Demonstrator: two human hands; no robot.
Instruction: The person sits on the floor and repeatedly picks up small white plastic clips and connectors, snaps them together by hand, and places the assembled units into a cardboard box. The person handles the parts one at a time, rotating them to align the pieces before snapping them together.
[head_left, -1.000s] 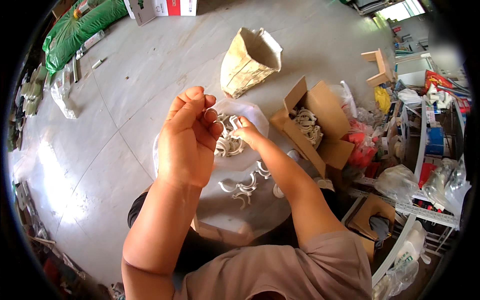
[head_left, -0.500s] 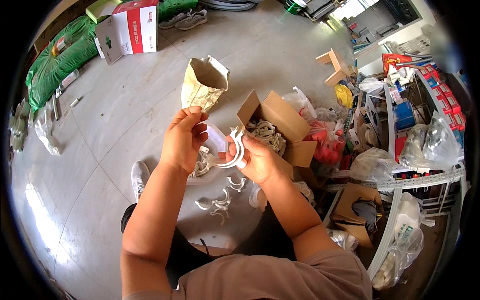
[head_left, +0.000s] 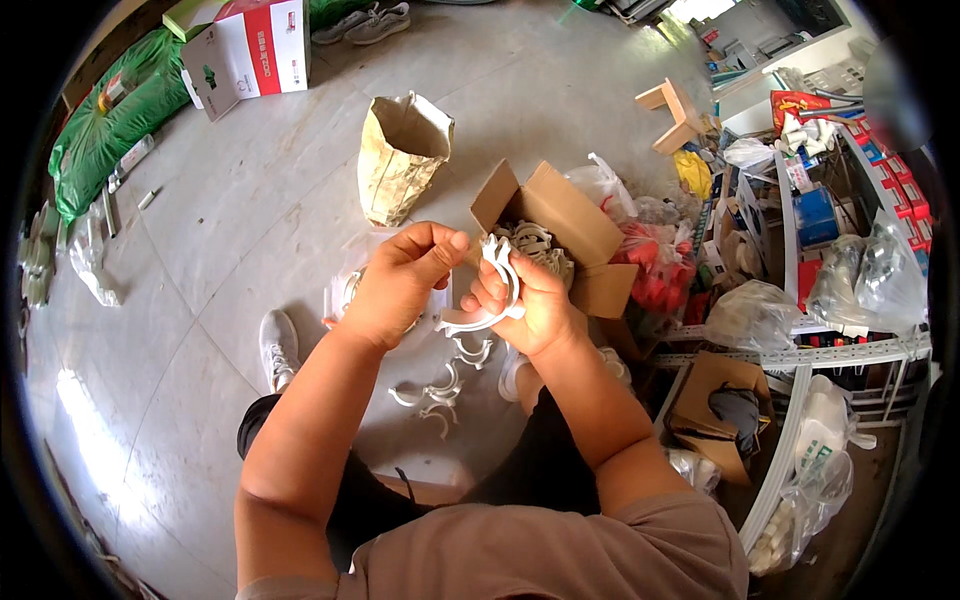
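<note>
floor (head_left: pixel 270 180) bears one sack (head_left: pixel 393 165); right hand (head_left: pixel 541 308) pinches one white clamp (head_left: pixel 474 321), left hand (head_left: pixel 400 280) presses fingertips (head_left: pixel 458 241) together.

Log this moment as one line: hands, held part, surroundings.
Right hand holds white curved clip | left hand curled beside it, contents unclear | loose clips on floor | open carton contains clips

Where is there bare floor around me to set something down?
The widest bare floor is to your left, between the green bag, the sack and your left shoe. Another patch lies between the sack and the stool. It's crowded on your right, with the carton, red bag and shelf; loose clips lie right of that shoe.
</note>
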